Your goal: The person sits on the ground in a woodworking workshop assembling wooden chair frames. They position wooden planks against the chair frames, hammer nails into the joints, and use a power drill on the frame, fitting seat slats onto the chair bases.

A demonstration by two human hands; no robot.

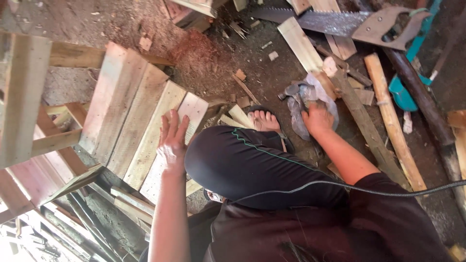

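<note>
- My left hand (pixel 172 140) lies flat and open on the pale plank (pixel 191 109), at nine o'clock from my knee (pixel 242 160).
- My right hand (pixel 318 119) is closed on the grey bag (pixel 303 97), at two o'clock, beside my foot (pixel 262 121).
- I think this is the hold-and-grab step. Lifting the bag would need a tight pinch.

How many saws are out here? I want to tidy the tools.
1. The saw lies on the dirt floor at the top, handle to the right, beyond the right hand. Others may be hidden under scrap wood.
</note>
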